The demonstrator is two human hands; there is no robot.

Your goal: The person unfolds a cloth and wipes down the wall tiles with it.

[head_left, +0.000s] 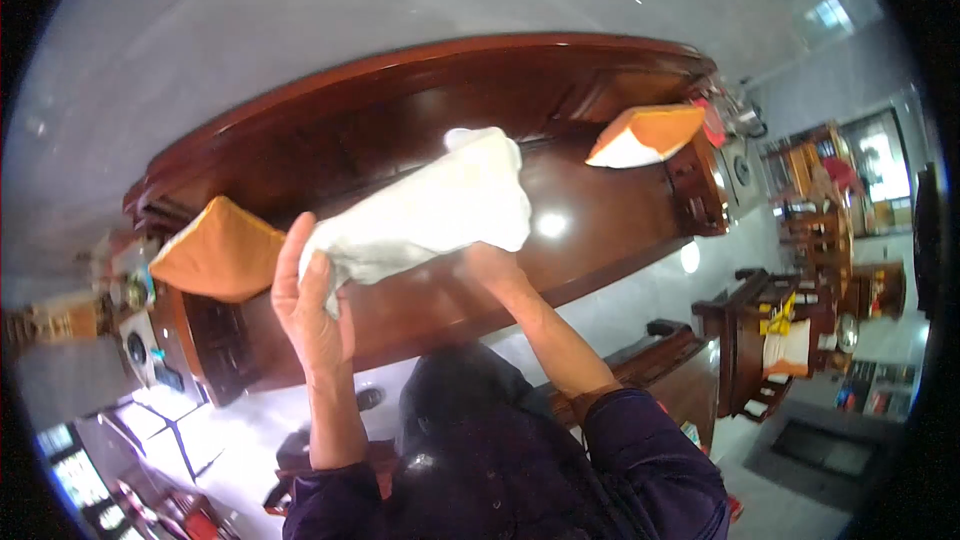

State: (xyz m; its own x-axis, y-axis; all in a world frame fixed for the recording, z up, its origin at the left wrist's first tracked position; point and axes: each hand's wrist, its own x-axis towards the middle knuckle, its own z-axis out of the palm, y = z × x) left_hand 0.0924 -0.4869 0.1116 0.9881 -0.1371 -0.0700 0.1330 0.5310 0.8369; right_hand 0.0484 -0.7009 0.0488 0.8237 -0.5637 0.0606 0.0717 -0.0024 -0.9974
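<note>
The white cloth in the middle of the frame looks soft, matt and creased. Behind it the dark red wooden bench is polished to a gloss, with bright glare spots. Both orange cushions look like matt woven fabric.

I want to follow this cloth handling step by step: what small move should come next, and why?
Probably lower the white cloth flat onto the wooden bench seat. Both hands hold it bunched above the wood: the left hand grips one end, while the right hand is partly hidden under the other. The seat between the orange cushions is bare.
</note>
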